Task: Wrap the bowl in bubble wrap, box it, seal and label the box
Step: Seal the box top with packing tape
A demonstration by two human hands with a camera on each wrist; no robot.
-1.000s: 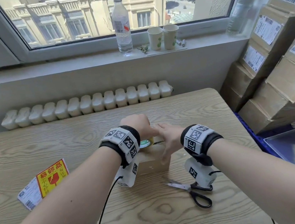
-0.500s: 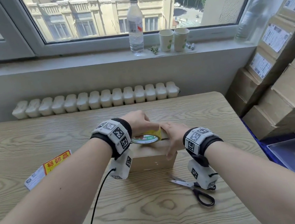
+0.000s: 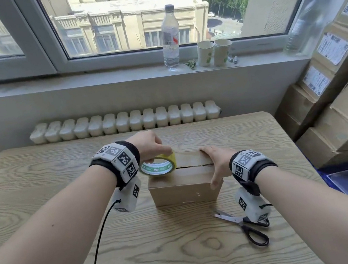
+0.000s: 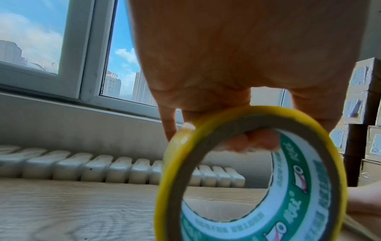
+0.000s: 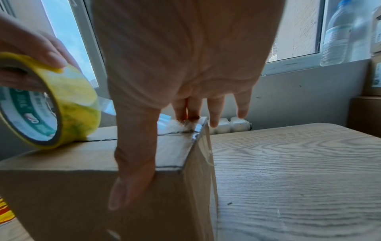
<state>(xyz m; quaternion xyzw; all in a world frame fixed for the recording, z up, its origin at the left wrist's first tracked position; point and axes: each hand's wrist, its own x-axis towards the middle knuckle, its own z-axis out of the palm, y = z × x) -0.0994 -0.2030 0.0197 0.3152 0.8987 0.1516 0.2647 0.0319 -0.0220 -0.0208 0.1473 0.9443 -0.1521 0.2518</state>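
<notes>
The wooden desk carries a closed cardboard box between the two hands, its top flaps meeting along a seam. The right hand lies flat with fingers spread on the box's right end, thumb hooked over the near edge, pressing a clear tape end there. The left hand pinches a yellow tape roll resting on the box's left top edge. Black-handled scissors lie just below the right wrist.
</notes>
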